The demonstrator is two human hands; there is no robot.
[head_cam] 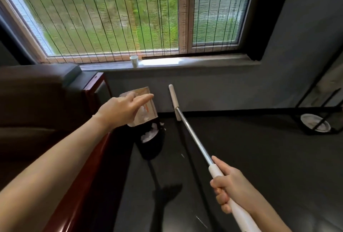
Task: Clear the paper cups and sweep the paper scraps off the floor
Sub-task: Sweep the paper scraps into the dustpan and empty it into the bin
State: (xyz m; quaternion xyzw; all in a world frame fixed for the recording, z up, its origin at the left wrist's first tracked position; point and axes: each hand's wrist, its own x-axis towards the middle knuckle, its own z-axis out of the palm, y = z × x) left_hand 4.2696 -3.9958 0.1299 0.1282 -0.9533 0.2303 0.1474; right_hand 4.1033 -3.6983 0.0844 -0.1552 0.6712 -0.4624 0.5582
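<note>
Paper cup [134,61] on windowsill [204,63], scraps [201,221] on floor [259,166].

The right grip [228,189] curls round the white handle of a long sweeper [193,135], whose metal pole runs up and away to a narrow white head [174,101] standing on end by the grey wall. The left grip [122,109] reaches forward with straight fingers over a tan pan [148,113] that carries white scraps; whether it touches the pan is unclear. Just below sits a black bin [152,146] with white paper inside. On the windowsill [204,63] one paper cup [134,61] stands upright. Two thin paper scraps [182,155] lie on the dark floor [250,157] – one near the bin, one nearer the person. A dark sofa [37,101] with red wood trim fills the left.
</note>
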